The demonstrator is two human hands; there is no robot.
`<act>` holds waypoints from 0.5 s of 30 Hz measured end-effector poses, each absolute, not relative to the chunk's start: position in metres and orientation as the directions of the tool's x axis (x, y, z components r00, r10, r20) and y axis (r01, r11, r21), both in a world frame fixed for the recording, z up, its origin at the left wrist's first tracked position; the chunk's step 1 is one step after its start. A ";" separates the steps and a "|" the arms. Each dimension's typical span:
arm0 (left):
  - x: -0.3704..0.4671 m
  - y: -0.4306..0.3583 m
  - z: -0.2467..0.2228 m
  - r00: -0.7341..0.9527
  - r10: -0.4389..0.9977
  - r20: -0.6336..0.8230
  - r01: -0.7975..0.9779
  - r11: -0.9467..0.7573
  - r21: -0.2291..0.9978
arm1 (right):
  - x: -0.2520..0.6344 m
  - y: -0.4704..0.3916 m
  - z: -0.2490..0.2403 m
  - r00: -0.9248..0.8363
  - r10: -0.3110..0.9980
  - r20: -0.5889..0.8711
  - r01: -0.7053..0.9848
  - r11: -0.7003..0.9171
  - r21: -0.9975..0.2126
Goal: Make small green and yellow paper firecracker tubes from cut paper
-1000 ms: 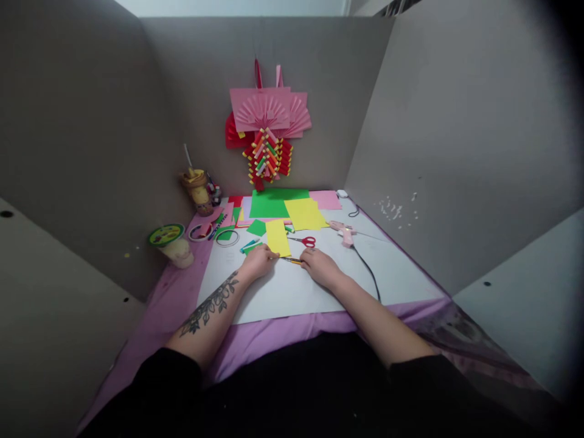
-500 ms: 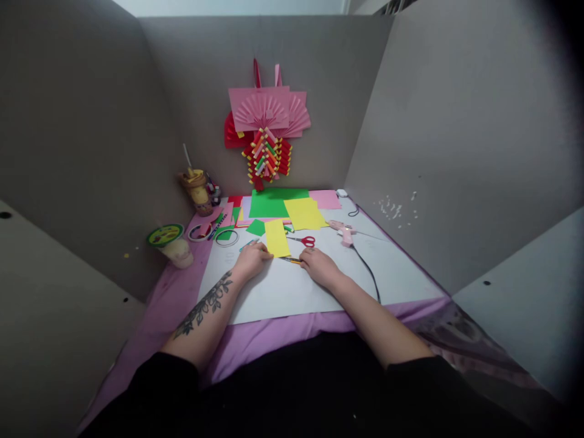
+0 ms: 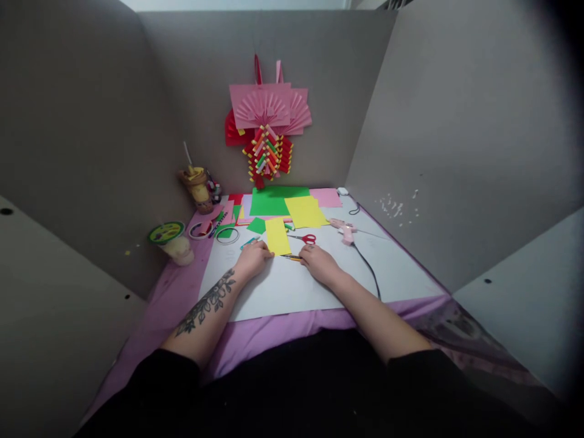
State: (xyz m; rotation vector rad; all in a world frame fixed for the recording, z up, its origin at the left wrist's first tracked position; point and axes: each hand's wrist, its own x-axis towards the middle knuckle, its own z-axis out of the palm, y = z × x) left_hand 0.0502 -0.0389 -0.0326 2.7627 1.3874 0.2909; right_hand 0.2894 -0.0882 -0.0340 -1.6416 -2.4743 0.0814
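Note:
A small yellow paper rectangle [image 3: 277,236] lies upright in front of me on the white sheet. My left hand [image 3: 253,258] is closed at its lower left corner, fingertips on the paper's edge. Just right of the paper, my right hand [image 3: 318,264] has its fingers closed around the end of a slim black-and-orange tool [image 3: 291,257]. The tool's tip points left, by the paper's bottom edge; its exact kind is too small to make out. Red-handled scissors [image 3: 308,239] lie beyond my right hand. A small teal item [image 3: 249,243] shows partly behind my left hand.
A pink glue gun [image 3: 345,232] with a black cord lies to the right. Behind are green paper [image 3: 274,202] and larger yellow paper [image 3: 305,213]. Tape rolls [image 3: 227,236] and a lidded cup [image 3: 176,243] stand left. Paper fans and firecrackers [image 3: 265,149] hang on the back panel.
The whole view has shifted slightly upward. Both hands, the yellow paper and the slim tool keep almost the same places relative to one another.

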 end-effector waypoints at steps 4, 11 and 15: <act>0.051 -0.041 -0.032 0.571 0.809 0.138 0.801 -0.586 0.125 | 0.292 -0.088 -0.035 -0.393 0.911 0.127 0.903 0.408 -0.133; 0.050 -0.040 -0.034 0.580 0.800 0.155 0.789 -0.599 0.134 | 0.289 -0.086 -0.039 -0.394 0.912 0.112 0.903 0.407 -0.140; 0.050 -0.039 -0.036 0.581 0.797 0.166 0.787 -0.602 0.136 | 0.287 -0.089 -0.038 -0.384 0.912 0.146 0.901 0.405 -0.156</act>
